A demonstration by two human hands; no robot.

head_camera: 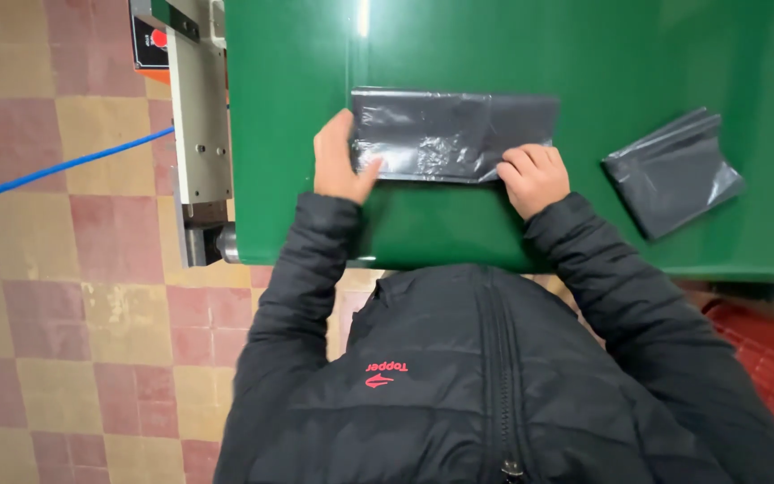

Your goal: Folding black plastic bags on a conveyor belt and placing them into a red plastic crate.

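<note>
Green worktop (459,233) carried two grey plastic bags. Left hand (338,161) and right hand (535,177) each pinched near edge of flat bag (454,134); second bag (672,172) lay right, untouched.

folded bag (452,134) on table (315,108), second bag (674,172) right

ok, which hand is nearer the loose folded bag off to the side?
Right. The right hand presses the bottom-right corner of the flat black bag, beside the folded bag; the left hand holds the far edge.
</note>
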